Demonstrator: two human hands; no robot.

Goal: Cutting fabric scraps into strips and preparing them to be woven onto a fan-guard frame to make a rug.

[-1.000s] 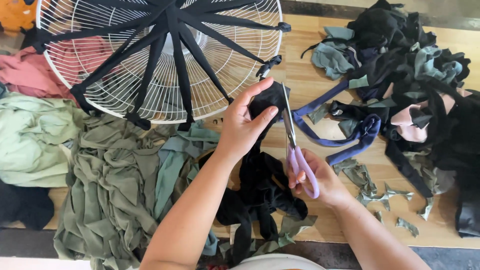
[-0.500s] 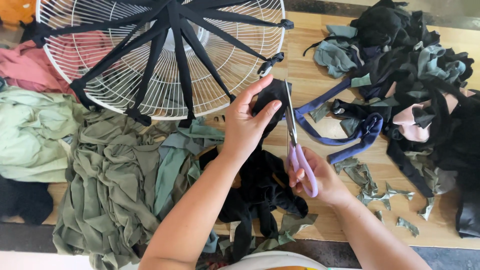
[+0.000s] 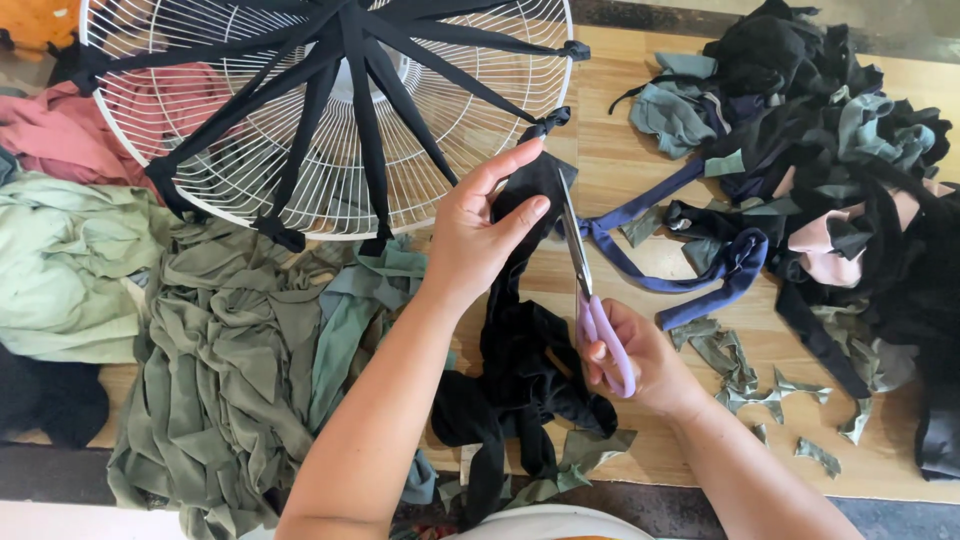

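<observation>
Black fabric strip [image 3: 520, 300], just below the white fan guard [image 3: 330, 120], looks light, limp and stretchy, so left hand [image 3: 480, 235] pinches its top end taut while right hand [image 3: 625, 355], clenched through purple-handled scissors [image 3: 590, 290], cuts beside that pinch.

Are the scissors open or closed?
Nearly closed: the scissors blades lie together against the black cloth pinched by the left hand.

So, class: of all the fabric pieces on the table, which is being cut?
The black strip, pinched in the left hand against the scissors; the other pieces lie untouched.
</observation>
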